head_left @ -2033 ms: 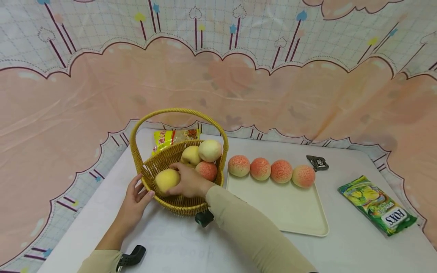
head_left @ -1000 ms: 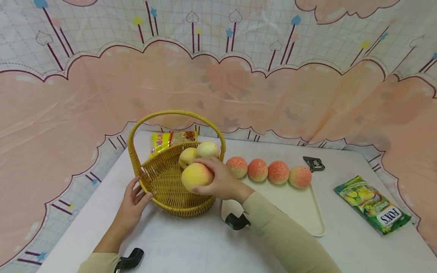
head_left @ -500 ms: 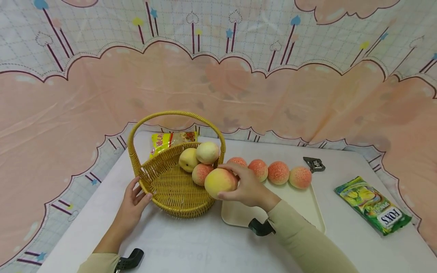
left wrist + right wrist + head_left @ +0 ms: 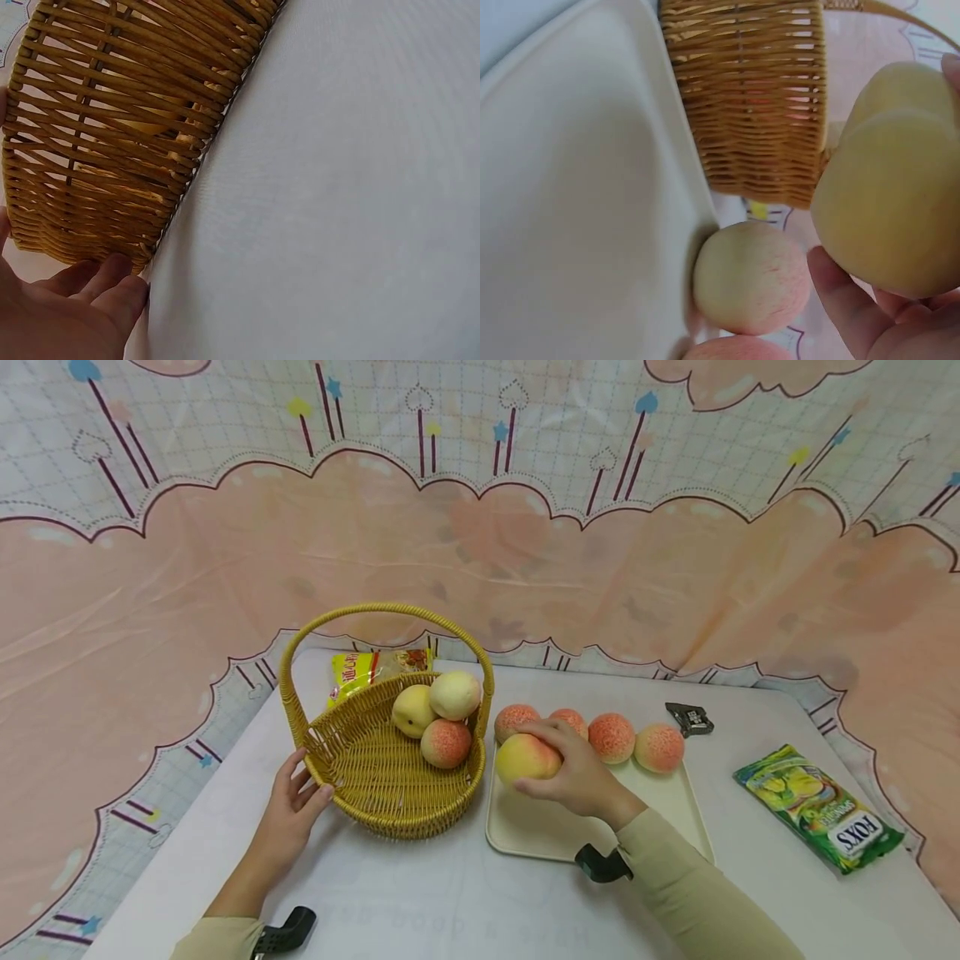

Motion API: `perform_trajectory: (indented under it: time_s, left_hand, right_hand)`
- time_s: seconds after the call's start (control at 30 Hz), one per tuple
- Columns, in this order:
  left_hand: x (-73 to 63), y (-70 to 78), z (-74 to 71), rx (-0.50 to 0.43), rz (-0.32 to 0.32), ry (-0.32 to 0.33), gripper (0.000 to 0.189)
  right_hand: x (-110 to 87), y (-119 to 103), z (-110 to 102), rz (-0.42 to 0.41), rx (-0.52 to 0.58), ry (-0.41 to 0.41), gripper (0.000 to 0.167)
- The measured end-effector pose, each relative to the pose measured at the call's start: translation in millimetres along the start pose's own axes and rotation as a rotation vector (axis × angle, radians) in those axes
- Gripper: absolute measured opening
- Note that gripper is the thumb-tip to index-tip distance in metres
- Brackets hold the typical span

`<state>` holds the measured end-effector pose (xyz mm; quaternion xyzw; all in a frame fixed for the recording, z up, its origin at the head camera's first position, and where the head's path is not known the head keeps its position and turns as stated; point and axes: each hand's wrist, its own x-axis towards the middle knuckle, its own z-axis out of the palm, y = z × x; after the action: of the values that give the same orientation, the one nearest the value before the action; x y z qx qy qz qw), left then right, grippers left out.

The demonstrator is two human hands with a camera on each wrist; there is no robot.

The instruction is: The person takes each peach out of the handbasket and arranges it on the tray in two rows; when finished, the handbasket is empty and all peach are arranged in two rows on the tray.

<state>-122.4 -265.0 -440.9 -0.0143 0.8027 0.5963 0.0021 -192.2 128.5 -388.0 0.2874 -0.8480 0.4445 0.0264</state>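
Note:
My right hand (image 4: 581,777) grips a yellow peach with a pink blush (image 4: 525,758) above the left part of a cream tray (image 4: 517,835). In the right wrist view, this peach (image 4: 892,195) sits between thumb and fingers, large and close. My left hand (image 4: 288,818) holds the left side of the yellow wicker basket (image 4: 405,827) at its rim. The left wrist view shows its fingertips (image 4: 124,292) against the lower part of the woven wall. Inside the basket lie a yellow fruit (image 4: 413,711), a pale peach (image 4: 455,695) and a red peach (image 4: 446,743).
Several red-speckled peaches (image 4: 611,738) line the tray's far edge, one partly hidden by my right hand. A yellow food packet (image 4: 356,672) lies behind the basket. On the right are a small black packet (image 4: 690,719) and a green FOX'S bag (image 4: 819,808). A patterned cloth hangs behind.
My right hand has taken the yellow peach out of the basket and carried it rightward over the tray. The left hand has stayed at the basket.

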Motion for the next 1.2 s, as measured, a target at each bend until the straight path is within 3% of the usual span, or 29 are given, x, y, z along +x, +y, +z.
perform_trajectory:
  time_s: [0.37, 0.7, 1.2]
  left_hand:
    - [0.4, -0.1, 0.5, -0.009, -0.003, 0.004, 0.081]
    - [1.1, -1.1, 0.6, -0.013, 0.004, 0.006, 0.081]
    - [0.9, -0.8, -0.1, -0.012, -0.014, 0.001, 0.082]
  right_hand:
    - [-3.2, 12, 7, 0.044, -0.051, 0.022, 0.073]
    - [-5.6, 18, 20, 0.127, -0.040, -0.031, 0.078]
    - [-5.4, 19, 21, 0.135, -0.047, -0.024, 0.076]
